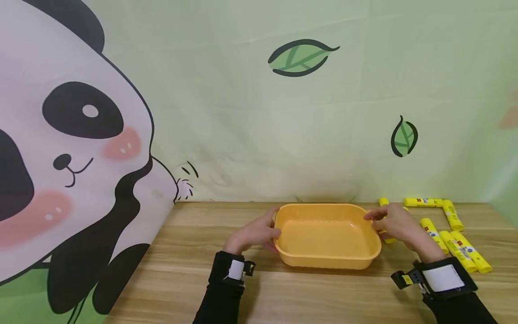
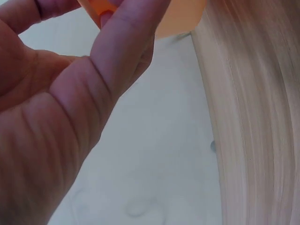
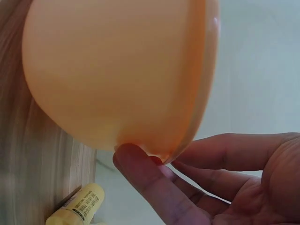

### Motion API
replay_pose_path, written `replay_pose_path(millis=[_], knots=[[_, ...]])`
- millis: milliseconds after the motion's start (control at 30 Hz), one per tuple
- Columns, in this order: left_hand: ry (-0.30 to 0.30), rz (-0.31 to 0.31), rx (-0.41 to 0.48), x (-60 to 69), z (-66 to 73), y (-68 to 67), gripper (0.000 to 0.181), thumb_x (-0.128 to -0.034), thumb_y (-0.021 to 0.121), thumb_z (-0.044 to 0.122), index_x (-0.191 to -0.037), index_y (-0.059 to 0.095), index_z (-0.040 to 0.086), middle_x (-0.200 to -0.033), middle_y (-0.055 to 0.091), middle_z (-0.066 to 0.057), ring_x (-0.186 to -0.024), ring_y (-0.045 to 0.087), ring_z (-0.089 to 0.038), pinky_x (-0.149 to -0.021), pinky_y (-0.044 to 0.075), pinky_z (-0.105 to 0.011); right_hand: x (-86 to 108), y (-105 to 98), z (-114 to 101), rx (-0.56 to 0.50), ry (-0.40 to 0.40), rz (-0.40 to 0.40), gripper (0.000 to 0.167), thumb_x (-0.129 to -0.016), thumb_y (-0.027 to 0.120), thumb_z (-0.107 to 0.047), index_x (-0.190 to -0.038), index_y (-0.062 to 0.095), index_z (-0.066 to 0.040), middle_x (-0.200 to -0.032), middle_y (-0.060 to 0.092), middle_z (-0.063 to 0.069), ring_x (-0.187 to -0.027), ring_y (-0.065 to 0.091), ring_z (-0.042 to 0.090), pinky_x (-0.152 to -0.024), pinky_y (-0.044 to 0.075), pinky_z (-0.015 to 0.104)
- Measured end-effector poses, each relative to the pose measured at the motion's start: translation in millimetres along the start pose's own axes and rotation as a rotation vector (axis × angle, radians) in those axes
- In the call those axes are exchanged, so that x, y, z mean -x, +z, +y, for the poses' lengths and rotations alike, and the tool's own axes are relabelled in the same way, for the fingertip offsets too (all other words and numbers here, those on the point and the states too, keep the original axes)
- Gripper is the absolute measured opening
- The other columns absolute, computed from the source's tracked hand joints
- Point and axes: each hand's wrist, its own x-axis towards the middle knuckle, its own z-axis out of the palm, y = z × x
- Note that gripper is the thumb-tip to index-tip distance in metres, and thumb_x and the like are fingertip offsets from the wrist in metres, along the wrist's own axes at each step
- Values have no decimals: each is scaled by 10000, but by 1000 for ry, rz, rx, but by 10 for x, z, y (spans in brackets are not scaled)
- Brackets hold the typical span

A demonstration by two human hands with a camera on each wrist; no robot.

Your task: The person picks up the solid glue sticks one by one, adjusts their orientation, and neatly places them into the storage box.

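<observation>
An orange plastic tray (image 1: 327, 262) with nothing inside sits between both hands in the head view. My left hand (image 1: 256, 233) grips its left end, thumb at the rim. At the opposite end my right hand (image 1: 398, 225) pinches the rim between thumb and fingers. In the right wrist view the thumb presses the outer wall of the tray (image 3: 117, 70) while the fingers reach over its edge. The left wrist view shows the left hand (image 2: 89, 79) at the tray's corner (image 2: 180, 18), the fingertips partly hidden.
Several yellow glue sticks lie right of the tray, among them one flat at the back (image 1: 423, 202) and one by the right forearm (image 1: 471, 251). The wooden table (image 1: 194, 279) meets a pale green cloth backdrop (image 1: 226, 112) printed with a panda and leaves.
</observation>
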Motion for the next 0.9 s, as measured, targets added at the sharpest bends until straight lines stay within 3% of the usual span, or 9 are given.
replay_pose_path(millis=[433,667,900], knots=[[-23,-37,24,37,-15,-5,891,-892,557,-25,-1655,116,105,-1196,597,-264,-898,715,-322,-801,648,-487,-23,27,35,-2,6,-39,349,-913,595,32,-1236,632,158,-1118,622,256,-866,624,250,-773,653,433],[-91,-93,109,60,-95,-47,958,-910,626,-61,-1667,77,146,-1168,530,-233,-849,699,-293,-824,647,-460,-56,68,82,7,16,-42,321,-911,609,47,-1208,641,162,-1098,656,249,-861,608,244,-755,650,407],[-104,-105,167,64,-124,-75,930,-936,609,-72,-1670,88,164,-1185,488,-241,-878,700,-311,-834,641,-487,-52,52,71,1,10,-65,335,-923,599,45,-1235,621,165,-1099,639,245,-865,597,253,-772,654,427]])
